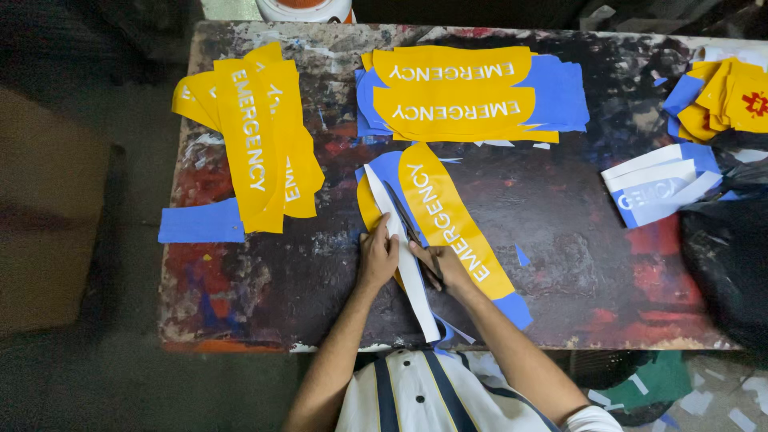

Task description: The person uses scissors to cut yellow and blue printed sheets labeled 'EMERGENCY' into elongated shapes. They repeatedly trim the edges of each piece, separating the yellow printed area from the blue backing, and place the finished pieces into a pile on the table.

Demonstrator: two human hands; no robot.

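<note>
Two hands — left hand [378, 254], right hand [442, 266] — one scissors [406, 220], one yellow sticker [445, 220]

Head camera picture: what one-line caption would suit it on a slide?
Left hand steadies a white strip while right hand works scissors along a yellow-and-blue sticker on a paint-stained table.

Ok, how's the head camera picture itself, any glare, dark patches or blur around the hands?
Head view: sharp at the left hand and right hand; yellow stickers bright but readable, no harsh glare; floor left of the table falls into deep shadow; black bag at the right edge is too dark for detail.
</note>
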